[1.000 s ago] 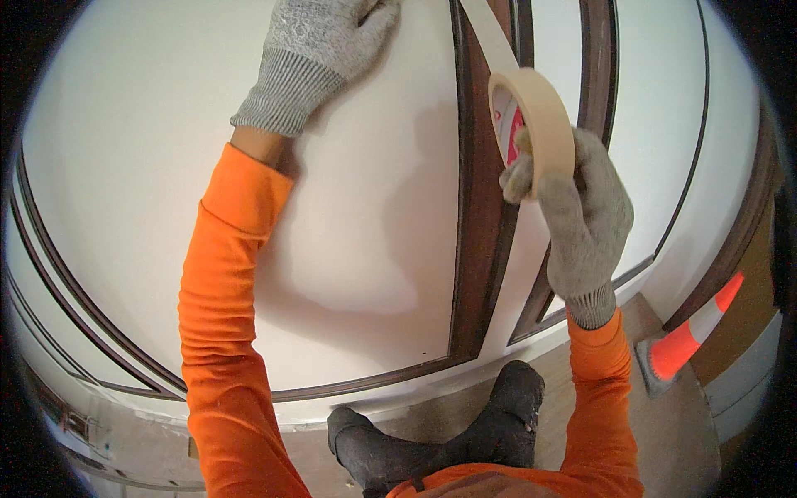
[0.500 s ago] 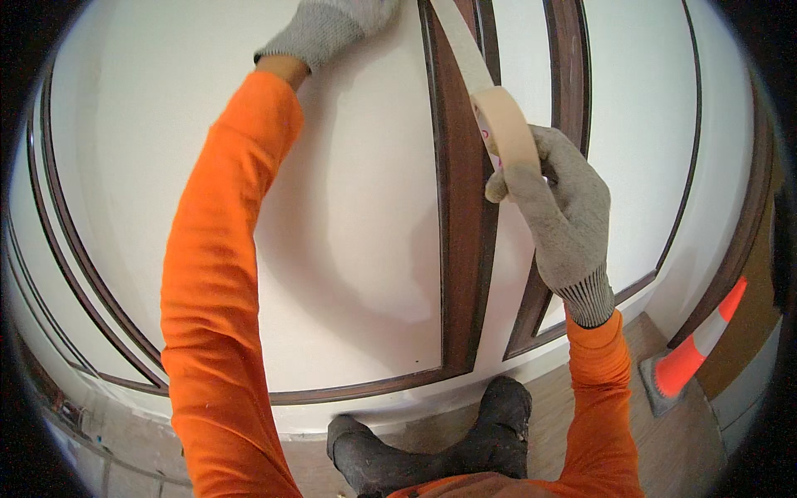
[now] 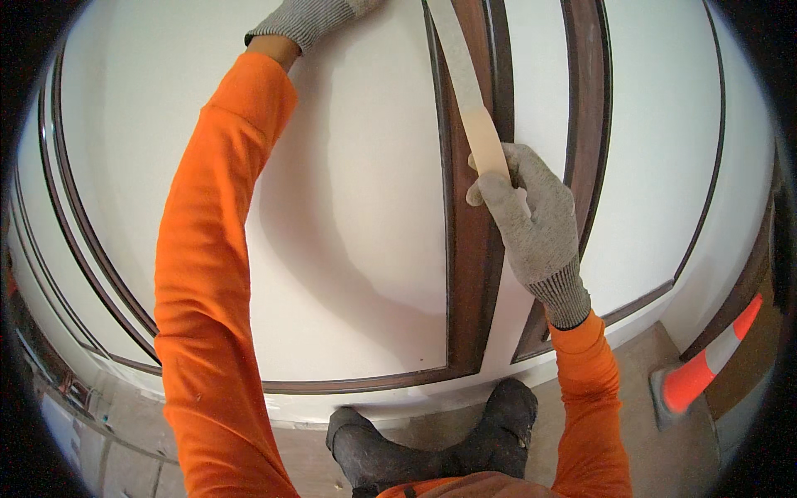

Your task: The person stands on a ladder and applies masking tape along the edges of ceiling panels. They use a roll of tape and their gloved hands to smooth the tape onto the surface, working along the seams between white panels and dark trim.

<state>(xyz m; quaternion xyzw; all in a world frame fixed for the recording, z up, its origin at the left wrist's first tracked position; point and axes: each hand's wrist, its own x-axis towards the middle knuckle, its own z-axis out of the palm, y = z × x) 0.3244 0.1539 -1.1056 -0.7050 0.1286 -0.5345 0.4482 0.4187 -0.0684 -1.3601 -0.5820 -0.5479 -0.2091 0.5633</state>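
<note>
My right hand [image 3: 529,207], in a grey knit glove, grips a roll of cream masking tape [image 3: 483,143], seen edge-on. A pale strip of tape [image 3: 452,58] runs up from the roll, over the dark brown wood trim [image 3: 473,274], and out at the top edge. My left hand [image 3: 320,18], gloved the same way, is raised against the white panel [image 3: 357,166] at the upper left. Its fingers are cut off by the top of the picture, so what they touch is hidden.
Another dark trim strip [image 3: 588,108] stands to the right. An orange and white traffic cone [image 3: 696,378] rests on the floor at the lower right. My dark boots [image 3: 510,415] are close to the white base of the wall. Cluttered items lie at the far left.
My right hand has moved slightly left and down with the roll, which has turned from showing its open side to edge-on. My left hand has shifted a little up and left.
</note>
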